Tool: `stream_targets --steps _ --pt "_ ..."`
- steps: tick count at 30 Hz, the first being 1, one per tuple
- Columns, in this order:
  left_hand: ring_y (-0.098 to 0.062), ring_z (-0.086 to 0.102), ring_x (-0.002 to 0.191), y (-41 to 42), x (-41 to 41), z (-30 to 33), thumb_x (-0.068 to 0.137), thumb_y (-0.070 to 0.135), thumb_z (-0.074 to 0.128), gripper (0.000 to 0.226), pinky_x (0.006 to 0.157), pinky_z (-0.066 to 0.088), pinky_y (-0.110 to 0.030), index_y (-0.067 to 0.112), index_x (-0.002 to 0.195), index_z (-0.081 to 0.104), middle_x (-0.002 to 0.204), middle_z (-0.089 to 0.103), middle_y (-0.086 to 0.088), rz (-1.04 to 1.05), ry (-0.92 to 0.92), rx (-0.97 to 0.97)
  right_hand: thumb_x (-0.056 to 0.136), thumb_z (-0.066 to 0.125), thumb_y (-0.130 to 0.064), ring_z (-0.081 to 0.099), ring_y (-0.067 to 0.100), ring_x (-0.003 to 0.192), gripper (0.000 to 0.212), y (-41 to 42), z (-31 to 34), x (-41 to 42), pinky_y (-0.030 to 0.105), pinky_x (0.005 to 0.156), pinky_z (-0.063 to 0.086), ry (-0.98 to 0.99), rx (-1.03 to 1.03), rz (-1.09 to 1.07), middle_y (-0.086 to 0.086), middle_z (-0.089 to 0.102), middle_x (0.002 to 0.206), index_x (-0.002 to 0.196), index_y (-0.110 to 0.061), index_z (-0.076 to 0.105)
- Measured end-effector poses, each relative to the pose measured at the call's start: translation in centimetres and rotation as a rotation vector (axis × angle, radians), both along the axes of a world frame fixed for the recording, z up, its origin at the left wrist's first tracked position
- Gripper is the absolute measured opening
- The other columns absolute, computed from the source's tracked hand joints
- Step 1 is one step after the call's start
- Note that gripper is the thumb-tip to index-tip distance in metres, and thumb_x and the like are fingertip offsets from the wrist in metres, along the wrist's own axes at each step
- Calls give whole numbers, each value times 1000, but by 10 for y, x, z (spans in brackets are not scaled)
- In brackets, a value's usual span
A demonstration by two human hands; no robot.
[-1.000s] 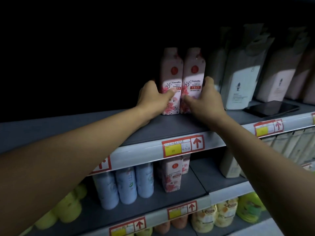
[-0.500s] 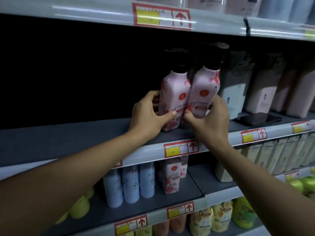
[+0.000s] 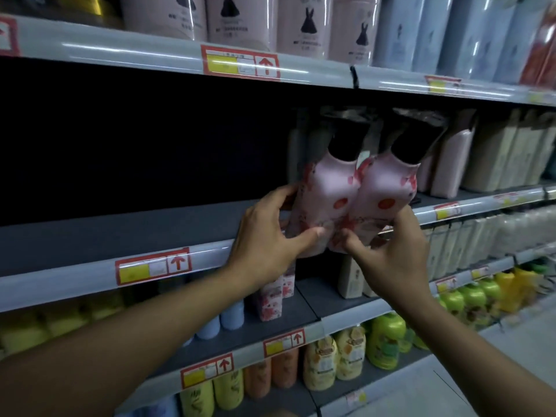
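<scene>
Two pink flowered pump bottles with black tops are lifted side by side in front of the middle shelf (image 3: pixel 90 236), tilted with their tops leaning away. My left hand (image 3: pixel 267 236) grips the left pink bottle (image 3: pixel 325 200) near its base, thumb across the front. The base of the right pink bottle (image 3: pixel 382 206) is held by my right hand (image 3: pixel 391 254), whose thumb and fingers curl round it. The bottles touch each other along their sides.
The middle shelf is bare and dark to the left of the bottles. Beige and pink bottles (image 3: pixel 505 158) stand on it to the right. Pink and blue packs (image 3: pixel 301 22) line the shelf above. Blue, pink, yellow and green bottles (image 3: pixel 388 341) fill the shelves below.
Both hands have lifted the two pink bottles off the middle shelf and drawn them out toward me. The view has tipped upward, showing the shelf above.
</scene>
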State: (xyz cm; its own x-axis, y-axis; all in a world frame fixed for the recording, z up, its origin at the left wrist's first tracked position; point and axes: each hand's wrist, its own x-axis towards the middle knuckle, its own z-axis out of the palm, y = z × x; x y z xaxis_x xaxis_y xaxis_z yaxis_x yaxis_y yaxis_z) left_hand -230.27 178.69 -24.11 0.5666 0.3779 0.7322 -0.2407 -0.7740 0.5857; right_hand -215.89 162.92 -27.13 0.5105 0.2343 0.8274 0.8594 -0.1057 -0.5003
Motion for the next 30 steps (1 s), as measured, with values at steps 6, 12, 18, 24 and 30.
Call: stream_targets --steps 6,12,18,24,30 --pt "8 68 107 -31 9 -51 78 27 91 66 89 58 -16 24 137 61 118 69 21 -111 108 -119 75 86 -29 58 6 89 36 -36 -46 11 21 66 43 59 -113 31 -3 57 97 99 -23 59" --pt "6 66 107 -33 18 -111 73 42 92 67 85 60 -19 28 131 61 118 69 20 -45 209 -169 72 84 -44 58 8 92 40 -48 -98 18 24 68 49 143 -195 79 -8 58 97 99 -31 57" --pt "-3 66 112 -21 31 -165 73 43 92 70 90 62 -31 35 133 57 124 67 18 52 357 -207 71 82 -58 62 11 88 43 -36 -160 37 36 65 53 271 -307 29 -6 61 95 97 -31 62" --pt "-9 69 108 -12 49 -195 70 42 93 66 90 63 -41 35 126 58 119 71 15 150 430 -323 63 90 -52 59 1 81 51 -19 -196 40 22 62 46 376 -380 7 -13 57 92 97 -33 57" --pt "-6 70 91 0 65 -201 67 47 89 58 77 64 -38 34 116 61 104 71 18 211 511 -314 68 91 -49 58 -3 88 49 -8 -218 55 11 64 44 408 -454 40 -13 59 96 103 -29 62"
